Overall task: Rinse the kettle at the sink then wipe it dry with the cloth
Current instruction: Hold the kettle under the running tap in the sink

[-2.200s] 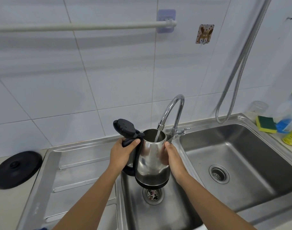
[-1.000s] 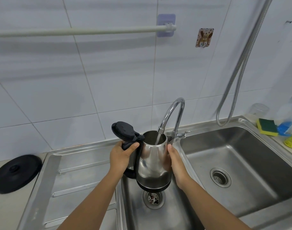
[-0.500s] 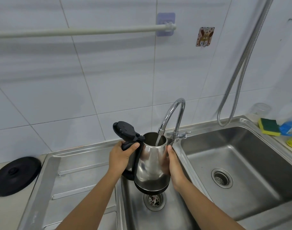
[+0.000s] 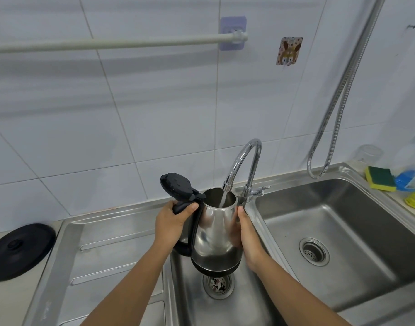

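Observation:
A steel kettle (image 4: 213,234) with a black handle and base hangs upright over the small left sink basin (image 4: 192,300). Its black lid (image 4: 177,185) is flipped open to the left. My left hand (image 4: 172,222) grips the kettle's handle. Against the right side of the kettle's body lies my right hand (image 4: 247,236), steadying it. Water runs from the curved chrome tap (image 4: 245,161) into the kettle's open mouth. No cloth is in view.
The large right basin (image 4: 331,222) has its own drain. A ribbed drainboard (image 4: 107,250) lies left, with the round black kettle base (image 4: 20,249) on the counter beyond. A sponge (image 4: 379,177) and bottles (image 4: 413,177) stand at the right. A metal hose (image 4: 343,90) hangs above.
The kettle and both hands hold almost the same place under the running tap. Only the camera has shifted slightly.

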The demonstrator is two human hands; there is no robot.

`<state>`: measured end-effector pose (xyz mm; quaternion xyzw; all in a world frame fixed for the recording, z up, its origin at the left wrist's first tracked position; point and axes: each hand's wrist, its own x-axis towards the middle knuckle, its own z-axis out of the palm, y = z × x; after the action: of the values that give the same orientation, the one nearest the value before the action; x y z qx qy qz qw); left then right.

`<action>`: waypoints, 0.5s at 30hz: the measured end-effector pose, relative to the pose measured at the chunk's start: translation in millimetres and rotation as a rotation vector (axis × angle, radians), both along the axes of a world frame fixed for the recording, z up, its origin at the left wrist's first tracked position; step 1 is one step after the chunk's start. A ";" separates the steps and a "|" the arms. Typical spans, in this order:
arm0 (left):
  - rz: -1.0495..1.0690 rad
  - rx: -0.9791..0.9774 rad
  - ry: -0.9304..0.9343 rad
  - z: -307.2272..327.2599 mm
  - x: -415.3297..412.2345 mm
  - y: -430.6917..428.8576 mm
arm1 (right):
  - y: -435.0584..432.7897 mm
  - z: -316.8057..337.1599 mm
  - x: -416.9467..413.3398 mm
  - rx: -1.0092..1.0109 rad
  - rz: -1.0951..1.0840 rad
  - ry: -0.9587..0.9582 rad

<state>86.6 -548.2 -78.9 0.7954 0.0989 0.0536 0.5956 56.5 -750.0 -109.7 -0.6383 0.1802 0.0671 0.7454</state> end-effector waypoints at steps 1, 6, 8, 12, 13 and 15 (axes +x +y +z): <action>0.000 0.002 0.001 -0.3 0.0 0.0 | -0.2 -0.5 0.1 -0.002 0.002 0.001; -0.002 0.016 0.007 -0.2 -1.5 -0.3 | 0.1 -3.2 -0.1 -0.016 0.000 0.015; -0.001 0.021 0.007 -0.5 -2.1 0.0 | 0.6 -4.2 -0.5 -0.019 -0.008 0.023; -0.003 0.022 0.004 -0.5 -2.1 1.2 | 1.3 -6.0 1.7 -0.004 -0.011 0.016; -0.001 0.020 0.001 -0.4 -1.9 1.4 | 1.2 -6.2 2.2 -0.001 -0.008 0.015; 0.001 0.016 -0.001 -0.4 -1.7 1.9 | 0.8 -7.2 3.0 -0.001 -0.002 0.009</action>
<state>84.9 -546.3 -79.3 0.8001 0.0985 0.0549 0.5892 59.4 -749.2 -116.9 -0.6380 0.1845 0.0691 0.7444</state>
